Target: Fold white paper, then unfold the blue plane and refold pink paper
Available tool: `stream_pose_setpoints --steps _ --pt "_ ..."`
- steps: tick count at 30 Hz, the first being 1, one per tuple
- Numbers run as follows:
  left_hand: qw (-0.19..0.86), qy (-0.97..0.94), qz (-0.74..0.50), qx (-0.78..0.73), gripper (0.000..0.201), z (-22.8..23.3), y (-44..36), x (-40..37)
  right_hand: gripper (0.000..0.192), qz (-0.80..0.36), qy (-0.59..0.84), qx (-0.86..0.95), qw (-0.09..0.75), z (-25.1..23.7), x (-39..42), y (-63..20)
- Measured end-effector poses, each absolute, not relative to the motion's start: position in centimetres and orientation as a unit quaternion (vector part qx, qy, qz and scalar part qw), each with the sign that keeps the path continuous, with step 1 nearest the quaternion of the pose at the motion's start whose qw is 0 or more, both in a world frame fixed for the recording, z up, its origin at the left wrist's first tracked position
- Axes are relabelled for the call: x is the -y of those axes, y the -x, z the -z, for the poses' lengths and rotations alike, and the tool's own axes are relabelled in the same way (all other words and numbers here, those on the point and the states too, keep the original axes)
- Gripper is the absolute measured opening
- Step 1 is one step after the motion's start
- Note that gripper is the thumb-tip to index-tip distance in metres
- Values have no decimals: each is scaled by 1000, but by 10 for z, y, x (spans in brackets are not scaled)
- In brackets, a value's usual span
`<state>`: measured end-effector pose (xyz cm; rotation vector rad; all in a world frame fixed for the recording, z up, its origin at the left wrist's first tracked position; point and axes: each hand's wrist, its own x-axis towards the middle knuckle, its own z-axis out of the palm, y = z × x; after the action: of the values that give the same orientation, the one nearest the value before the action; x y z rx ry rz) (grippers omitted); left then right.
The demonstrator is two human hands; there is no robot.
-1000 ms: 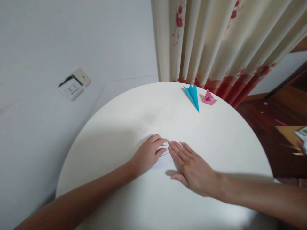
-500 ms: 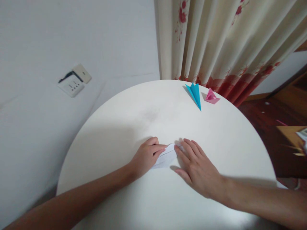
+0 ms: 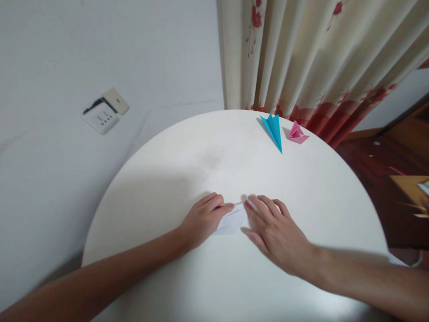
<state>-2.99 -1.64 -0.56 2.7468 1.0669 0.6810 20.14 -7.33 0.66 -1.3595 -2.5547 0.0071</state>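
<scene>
Smooth matt white table [image 3: 301, 188], thin white paper [image 3: 231, 221], cloth curtain [image 3: 311, 58]

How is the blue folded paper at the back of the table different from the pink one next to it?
The blue folded paper is long, flat and dart-shaped, its sharp tip pointing toward the person; the pink folded paper is smaller, squatter and stands up in a peak. The blue one lies left of the pink one. Both sit untouched near the far edge of the round white table, by the curtain.

No readable text, labels or numbers anywhere here, not on the white paper [image 3: 231, 221], the folded pieces by the table's far edge, or the wall socket [image 3: 101, 117].
</scene>
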Motion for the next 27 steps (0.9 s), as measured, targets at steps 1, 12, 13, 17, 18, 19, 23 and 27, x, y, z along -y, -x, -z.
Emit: stream_pose_setpoints --steps 1,12,13,17,18,19,23,27 --pt "57 -910 -226 -344 22 6 30 16 51 -2 460 879 124 -7 73 -201" --pt "24 -918 -231 -320 15 2 30 16 46 -18 441 889 121 -7 74 -200" --pt "22 -919 -229 -320 14 2 30 16 46 -18 441 889 123 -7 74 -200" --pt "15 -922 -211 -325 13 1 31 15 47 -11 440 889 128 -6 74 -200" --pt "16 -922 -203 -328 14 0 31 15 46 -7 439 890 127 -6 74 -200" --pt "19 -923 -194 -330 14 -2 30 14 45 -4 437 891 125 -6 74 -200" --pt "30 -930 -163 -329 24 -9 20 12 41 5 430 895 115 -5 74 -199" --pt "43 -931 -154 -327 12 -9 7 10 42 6 430 896 106 -6 73 -199"
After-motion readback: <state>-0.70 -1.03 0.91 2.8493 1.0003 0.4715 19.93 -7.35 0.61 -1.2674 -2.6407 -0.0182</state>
